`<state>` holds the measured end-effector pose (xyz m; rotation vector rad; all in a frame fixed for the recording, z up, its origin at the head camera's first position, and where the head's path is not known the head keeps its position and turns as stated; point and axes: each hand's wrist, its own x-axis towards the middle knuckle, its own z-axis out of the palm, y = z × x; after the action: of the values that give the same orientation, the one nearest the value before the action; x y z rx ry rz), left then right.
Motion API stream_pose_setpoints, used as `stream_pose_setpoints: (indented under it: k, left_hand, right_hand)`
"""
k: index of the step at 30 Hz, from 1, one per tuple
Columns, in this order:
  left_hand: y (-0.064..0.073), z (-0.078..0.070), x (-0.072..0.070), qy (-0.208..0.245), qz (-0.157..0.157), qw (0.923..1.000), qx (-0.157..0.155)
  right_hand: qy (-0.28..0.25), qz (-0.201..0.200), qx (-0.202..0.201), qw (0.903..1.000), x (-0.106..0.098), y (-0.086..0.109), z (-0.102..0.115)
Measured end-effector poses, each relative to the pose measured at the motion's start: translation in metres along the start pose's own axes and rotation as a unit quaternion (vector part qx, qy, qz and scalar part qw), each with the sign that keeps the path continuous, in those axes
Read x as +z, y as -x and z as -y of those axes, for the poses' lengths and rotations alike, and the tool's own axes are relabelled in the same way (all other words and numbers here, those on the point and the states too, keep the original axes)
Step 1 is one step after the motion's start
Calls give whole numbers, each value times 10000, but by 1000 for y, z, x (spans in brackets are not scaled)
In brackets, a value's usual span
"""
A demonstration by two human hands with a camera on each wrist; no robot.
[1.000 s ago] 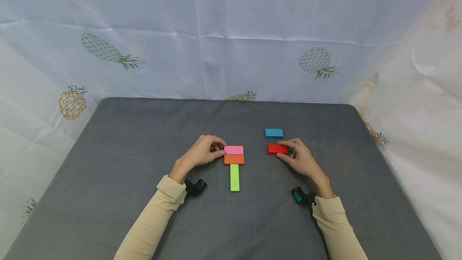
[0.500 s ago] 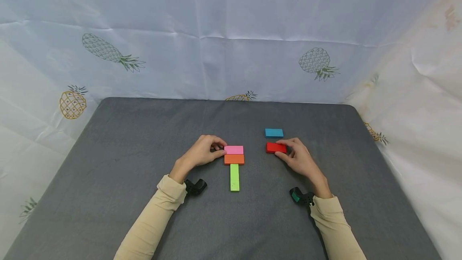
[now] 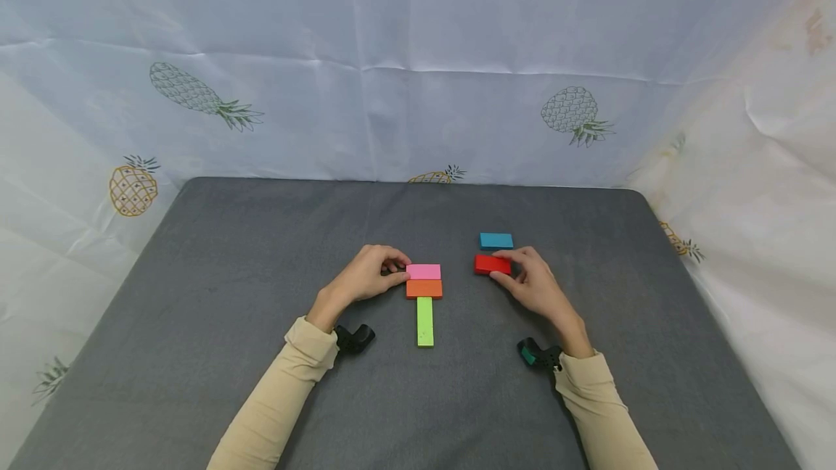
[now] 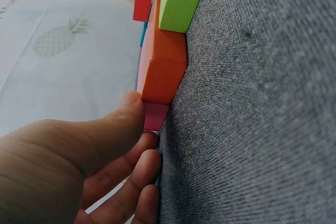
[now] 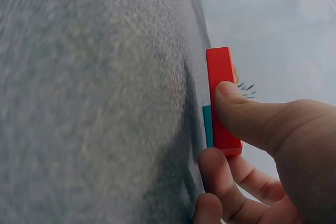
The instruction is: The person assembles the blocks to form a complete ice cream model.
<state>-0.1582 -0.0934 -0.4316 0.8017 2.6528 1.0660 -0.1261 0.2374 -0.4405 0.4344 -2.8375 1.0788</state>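
My left hand (image 3: 369,272) pinches the left end of a pink block (image 3: 424,271) between thumb and fingers. Against the pink block's near side lies an orange block (image 3: 424,289), and a light green block (image 3: 424,321) runs from it toward me like a stem. In the left wrist view the thumb touches where the pink block meets the orange block (image 4: 167,72). To the right, my right hand (image 3: 537,286) grips a red block (image 3: 491,265) by its right end, thumb on the near side. The right wrist view shows the red block (image 5: 220,103) held off the cloth.
A blue block (image 3: 496,241) lies just beyond the red one. Grey cloth (image 3: 366,405) covers the table. Behind and beside it hangs a white curtain (image 3: 405,114) with pineapple prints. Each wrist carries a black camera mount (image 3: 355,339).
My right hand has moved a little left and away from me with the red block, closing some distance to the pink block. The left hand and the other blocks have stayed put.
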Motion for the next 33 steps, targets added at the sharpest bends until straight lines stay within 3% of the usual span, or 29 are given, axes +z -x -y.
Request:
stream_pose_setpoints:
  k: [33]
  left_hand:
    - [-2,2,1,-104,19,9999,-73]
  right_hand:
    - [42,269,123,9996,33,-35,34]
